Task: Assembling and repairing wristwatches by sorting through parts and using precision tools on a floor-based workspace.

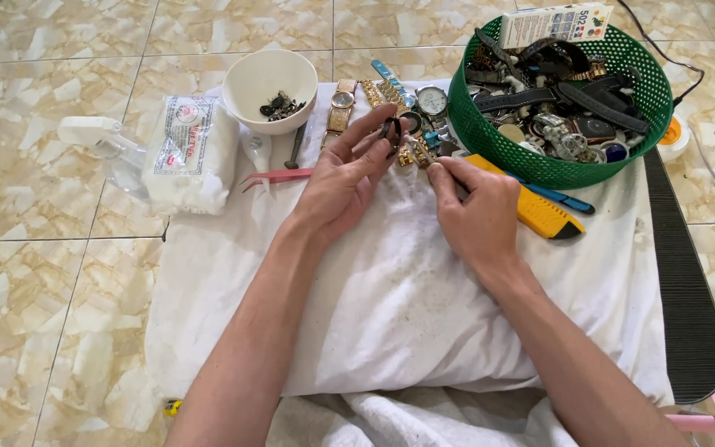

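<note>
I see, just above frame centre over the white cloth [391, 306], my left hand [337, 186] with fingers spread, pinching a small dark ring-shaped part [392, 130], while my right hand [477, 207] pinches a gold metal watch-band piece [418, 152] beside the green plastic basket [490, 141] of watches.

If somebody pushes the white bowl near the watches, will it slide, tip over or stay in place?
The white bowl looks wide and low, so it would probably slide rather than tip. It seems to rest partly on the white cloth, which may drag a little. It holds only a few small dark parts, so it is likely light; these might rattle about.
</note>
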